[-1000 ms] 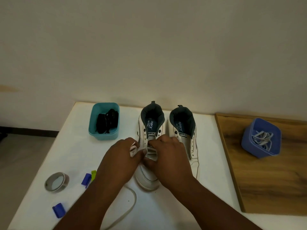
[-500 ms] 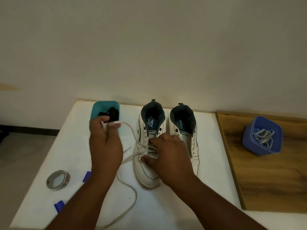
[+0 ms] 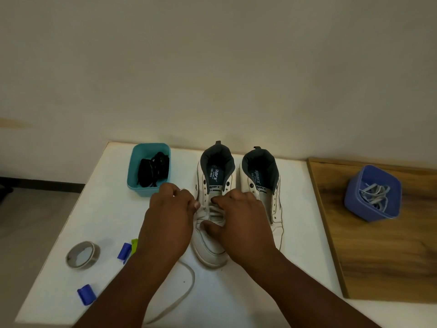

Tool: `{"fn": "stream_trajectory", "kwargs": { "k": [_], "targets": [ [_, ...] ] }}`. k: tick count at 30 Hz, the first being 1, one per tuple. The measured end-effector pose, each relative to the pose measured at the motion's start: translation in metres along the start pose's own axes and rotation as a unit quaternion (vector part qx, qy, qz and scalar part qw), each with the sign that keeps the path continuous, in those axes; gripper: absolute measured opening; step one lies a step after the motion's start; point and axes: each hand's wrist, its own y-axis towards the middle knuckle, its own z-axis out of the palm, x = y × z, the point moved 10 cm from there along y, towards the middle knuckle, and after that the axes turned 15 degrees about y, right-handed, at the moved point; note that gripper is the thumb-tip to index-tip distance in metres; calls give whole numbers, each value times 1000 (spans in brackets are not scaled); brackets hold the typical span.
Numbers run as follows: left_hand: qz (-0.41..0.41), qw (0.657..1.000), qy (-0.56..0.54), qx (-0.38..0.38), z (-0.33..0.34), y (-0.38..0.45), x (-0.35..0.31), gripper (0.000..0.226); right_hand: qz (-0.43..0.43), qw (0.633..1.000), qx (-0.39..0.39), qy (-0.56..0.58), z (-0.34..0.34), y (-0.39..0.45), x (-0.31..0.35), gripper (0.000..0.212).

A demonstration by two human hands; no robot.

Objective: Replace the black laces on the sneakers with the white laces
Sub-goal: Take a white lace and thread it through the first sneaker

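Observation:
Two white sneakers stand side by side on the white table [image 3: 295, 268], toes toward me. The left sneaker [image 3: 210, 247] has a white lace [image 3: 214, 213] threaded through its lower eyelets. My left hand [image 3: 169, 217] pinches the lace at the shoe's left eyelet row. My right hand [image 3: 238, 221] rests over the vamp, thumb below the crossings and fingertips at the right eyelets; whether it pinches the lace is hidden. The lace's loose tail [image 3: 186, 287] curls on the table by my left forearm. The right sneaker [image 3: 267, 192] has bare eyelets. Black laces [image 3: 153, 169] lie in a teal tub [image 3: 147, 188].
A blue tub [image 3: 369, 207] holding white laces [image 3: 374, 194] stands on a wooden board [image 3: 378, 256] at the right. A tape roll [image 3: 82, 254], two blue clips [image 3: 124, 250] [image 3: 86, 294] and a green clip [image 3: 134, 243] lie front left, near the table's left edge.
My left hand, which had pulled the lace up and out to the left half a second ago, has come back down to the left sneaker's eyelets. My right hand stayed on the shoe.

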Motion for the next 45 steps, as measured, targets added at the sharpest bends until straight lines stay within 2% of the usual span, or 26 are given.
{"fn": "stream_trajectory", "kwargs": {
  "k": [3,6,11,16,20,23,25,27,30,32,33,34,35,37,39,41,42,43,45],
  "targets": [
    [-12,997,78,-17,-9,-1,3,25,-3,1000,-12,-1,-1,-1,1,46],
    [-45,997,55,-3,-10,-3,9,14,6,1000,-8,-5,0,-2,-1,47],
    [-61,995,74,15,-15,-10,16,37,8,1000,-4,8,-1,-2,-5,51],
    [-36,990,121,68,-5,-18,3,41,15,999,-7,49,-5,-1,-8,55],
    [-31,980,175,88,-6,-21,-1,33,19,999,7,44,-2,-3,-9,58],
    [-38,982,128,133,-10,-27,-4,36,18,998,4,57,-3,-3,-6,61],
    [-31,986,-35,162,-18,-30,-14,45,10,996,-5,90,-6,-4,-2,57],
    [-47,948,-262,176,-29,-31,-27,43,2,991,-6,135,-10,-4,2,48],
    [-101,872,-456,147,-41,-25,-27,30,18,982,39,182,-7,-7,6,38],
    [-120,770,-611,140,-45,-22,-32,33,19,979,74,187,-2,-12,9,33],
    [-128,736,-650,143,-45,-21,-33,36,18,979,84,186,-1,-14,10,31],
    [-135,735,-647,152,-45,-23,-34,37,16,978,85,188,0,-16,10,28],
    [-143,763,-607,167,-41,-25,-32,40,14,976,76,201,-2,-17,9,24],
    [-122,869,-439,192,-32,-30,-27,53,9,976,35,214,-9,-14,4,18],
    [-83,942,-261,195,-23,-32,-18,57,7,986,-6,168,-19,-11,-1,24],
    [-53,979,-106,167,-15,-28,-7,34,11,993,-7,122,-20,-9,-3,35],
    [-51,987,-67,139,-16,-24,-3,16,13,995,6,102,-17,-9,-4,37],
    [-55,990,-48,118,-16,-21,0,10,14,996,21,85,-13,-10,-3,37],
    [-38,995,-44,86,-10,-14,-3,33,17,997,40,70,-6,-11,-5,38]
  ]
}}
